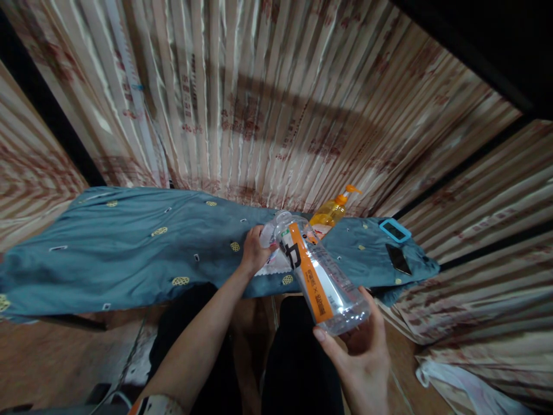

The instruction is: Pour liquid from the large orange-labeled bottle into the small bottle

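My right hand (362, 346) holds the bottom of a clear plastic bottle (319, 276) with an orange and white label, tilted so its neck points away from me. My left hand (256, 249) grips the bottle's cap end (271, 229), just above a table covered by a blue patterned cloth (142, 242). Something pale lies on the cloth just under the bottle's neck (276, 265); I cannot tell what it is.
An orange pump bottle (332, 212) stands behind the clear bottle at the table's far edge. A blue-framed small device (394, 229) and a dark flat object (398, 258) lie at the table's right end. Striped curtains (268, 98) hang behind. My dark-clothed legs (298, 357) are below.
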Motion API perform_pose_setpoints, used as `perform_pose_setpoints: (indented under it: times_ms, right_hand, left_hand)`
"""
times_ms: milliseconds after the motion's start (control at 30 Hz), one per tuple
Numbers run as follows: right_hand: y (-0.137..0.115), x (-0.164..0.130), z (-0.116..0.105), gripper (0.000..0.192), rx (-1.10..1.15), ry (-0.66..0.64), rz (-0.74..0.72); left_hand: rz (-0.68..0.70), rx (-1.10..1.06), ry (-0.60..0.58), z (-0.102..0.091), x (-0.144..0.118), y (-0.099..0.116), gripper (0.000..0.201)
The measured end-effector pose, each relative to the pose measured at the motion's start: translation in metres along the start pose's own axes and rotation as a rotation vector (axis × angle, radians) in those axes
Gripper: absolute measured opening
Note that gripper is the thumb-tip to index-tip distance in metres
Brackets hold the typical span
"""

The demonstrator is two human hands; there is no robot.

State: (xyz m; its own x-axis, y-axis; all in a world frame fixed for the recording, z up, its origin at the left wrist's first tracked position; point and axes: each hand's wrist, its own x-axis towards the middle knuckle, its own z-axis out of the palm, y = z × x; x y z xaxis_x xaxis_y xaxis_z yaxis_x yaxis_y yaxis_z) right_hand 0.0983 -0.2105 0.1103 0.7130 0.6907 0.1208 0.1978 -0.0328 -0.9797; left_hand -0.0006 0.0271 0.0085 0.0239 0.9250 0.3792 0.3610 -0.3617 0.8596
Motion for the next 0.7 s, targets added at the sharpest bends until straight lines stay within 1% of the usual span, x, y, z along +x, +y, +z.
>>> perform_pose_setpoints:
  times_ms: [267, 700]
  right_hand:
    - [-0.0075, -0.0028, 0.0027, 0.104, 0.009, -0.004, 0.04]
    - [-0.0082, -0.0022, 0.0031, 0.105, 0.005, -0.009, 0.04]
  left_hand:
    - [-0.018, 0.002, -0.004, -0.0008, -0.0005, 0.0011, 0.037]
    - [-0.005, -0.006, -0.011, -0.0018, -0.0002, 0.0004, 0.034]
